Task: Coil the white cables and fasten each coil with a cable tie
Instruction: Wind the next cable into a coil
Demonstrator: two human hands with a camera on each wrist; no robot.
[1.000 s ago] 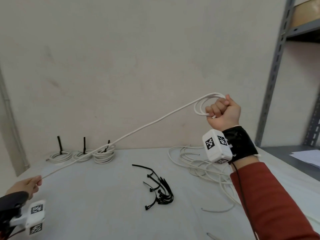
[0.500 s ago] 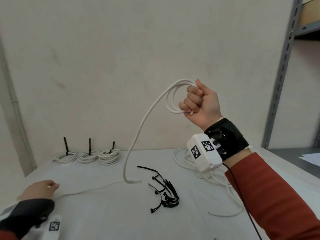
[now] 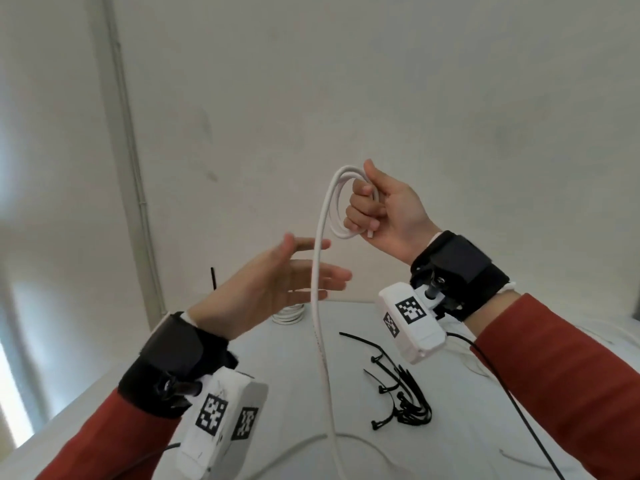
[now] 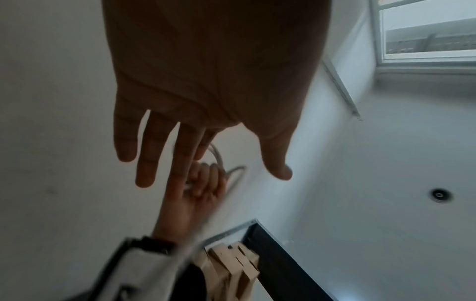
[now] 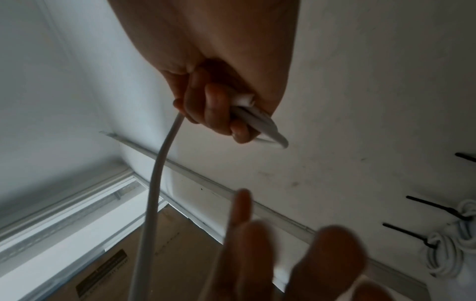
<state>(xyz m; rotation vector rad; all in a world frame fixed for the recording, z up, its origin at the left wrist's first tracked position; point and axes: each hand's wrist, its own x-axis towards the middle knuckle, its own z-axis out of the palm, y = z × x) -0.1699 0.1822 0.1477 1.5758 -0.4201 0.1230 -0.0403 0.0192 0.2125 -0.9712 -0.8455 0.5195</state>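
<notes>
- I see the right hand [image 3: 384,216] at centre frame, fingers curled round small loops of white cable [image 3: 314,278]; the tail hangs to the counter [image 3: 485,427].
- Left hand [image 3: 273,282] just left of the hanging cable, fingers straight and spread, gripping nothing; contact unclear.
- Black cable ties [image 3: 401,389] lie lower right of centre.

Smooth, faintly glossy white plastic cable [image 3: 314,306]; thin black plastic cable ties [image 3: 410,407]; matt pale counter [image 3: 467,445]; red cloth sleeve [image 3: 571,393]; black matt fabric wrist strap [image 3: 460,268].

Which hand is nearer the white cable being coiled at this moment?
Right. The right hand grips loops of the white cable; the left hand is open beside the hanging stretch, not gripping it.
</notes>
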